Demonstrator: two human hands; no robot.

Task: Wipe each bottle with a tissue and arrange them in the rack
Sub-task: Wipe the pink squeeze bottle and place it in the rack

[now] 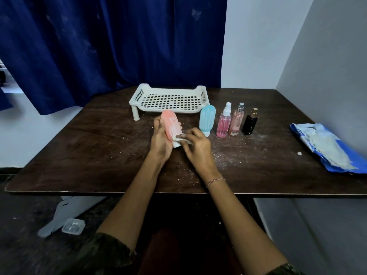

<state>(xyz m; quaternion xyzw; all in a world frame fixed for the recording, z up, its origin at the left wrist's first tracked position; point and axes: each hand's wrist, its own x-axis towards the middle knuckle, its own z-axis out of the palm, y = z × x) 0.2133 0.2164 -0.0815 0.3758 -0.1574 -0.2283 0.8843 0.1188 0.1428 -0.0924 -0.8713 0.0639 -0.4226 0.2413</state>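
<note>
Dark table, rack, four bottles, tissue pack

Home room: blue curtain, wooden table

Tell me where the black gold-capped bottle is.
In the head view, the black gold-capped bottle stands right of centre on the dark wooden table, rightmost in the row, beside the pale pink silver-capped bottle.

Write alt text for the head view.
A left hand holds a pink bottle while the right hand wipes its lower end with a tissue. Behind stands a white rack; four more bottles stand upright on the table beside it.
</note>
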